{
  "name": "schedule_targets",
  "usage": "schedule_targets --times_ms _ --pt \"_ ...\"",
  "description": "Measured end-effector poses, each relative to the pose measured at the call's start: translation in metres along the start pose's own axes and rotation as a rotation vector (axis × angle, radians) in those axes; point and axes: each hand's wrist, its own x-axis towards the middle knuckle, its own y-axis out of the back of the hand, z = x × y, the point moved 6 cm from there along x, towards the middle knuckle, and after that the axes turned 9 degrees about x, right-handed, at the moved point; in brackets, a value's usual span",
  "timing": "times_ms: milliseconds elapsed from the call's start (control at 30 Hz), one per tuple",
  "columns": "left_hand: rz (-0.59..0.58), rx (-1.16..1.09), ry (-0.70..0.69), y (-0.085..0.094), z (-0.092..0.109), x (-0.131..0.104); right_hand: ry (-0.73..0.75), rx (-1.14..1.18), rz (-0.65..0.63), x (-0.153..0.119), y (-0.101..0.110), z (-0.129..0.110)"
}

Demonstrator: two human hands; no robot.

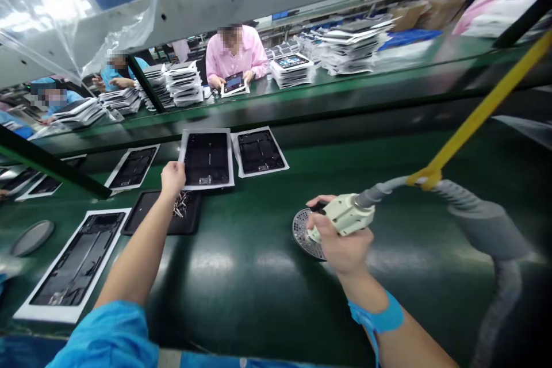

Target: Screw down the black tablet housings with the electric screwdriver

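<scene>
My left hand (173,179) is closed on the left edge of a black tablet housing (207,155) in a white foam-like sleeve, lifted slightly above the bench. My right hand (348,244) wraps around a pale green hand-held sander (352,213) with a round perforated disc (307,241), tilted over the green bench. Its grey hose (463,198) hangs from a yellow strap (487,106). Just right of the held housing, another tablet housing (259,149) lies on its white sheet. Below my left hand sits a black tray (142,213) with several small metal pieces (181,206).
More tablet housings lie to the left, one close by (81,259) and one farther back (133,167). A round grey pad (32,238) is at the far left. A dark green post (52,164) slants across. Behind the raised ledge (241,106), co-workers sit among stacks (183,83).
</scene>
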Motion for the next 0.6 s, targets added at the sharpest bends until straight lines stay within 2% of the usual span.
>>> schedule_targets --times_ms 67,133,167,233,333,400,467,533,600 --pt "-0.021 0.036 0.051 -0.008 -0.001 0.024 0.003 -0.018 0.012 0.002 0.000 0.000" --pt "-0.015 0.061 0.075 -0.014 0.004 0.036 0.001 -0.033 0.020 0.003 0.001 0.000" --pt "-0.005 0.082 0.062 -0.016 0.010 0.037 0.001 -0.042 0.024 0.003 0.002 0.001" --pt "-0.018 0.130 -0.074 -0.026 0.034 0.033 -0.003 -0.063 0.023 0.003 0.004 0.003" --pt "-0.151 0.147 -0.429 -0.052 0.092 0.003 -0.014 -0.079 0.018 0.002 0.008 0.006" --pt "-0.261 0.157 -0.676 -0.071 0.133 -0.027 -0.022 -0.087 0.012 0.001 0.010 0.007" --pt "-0.335 0.271 -0.944 -0.087 0.170 -0.060 -0.027 -0.092 0.009 0.000 0.011 0.008" --pt "-0.367 0.394 -1.094 -0.098 0.196 -0.084 -0.027 -0.097 0.008 0.000 0.010 0.008" --pt "-0.374 0.460 -1.116 -0.103 0.214 -0.094 -0.015 -0.102 0.012 0.000 0.010 0.007"
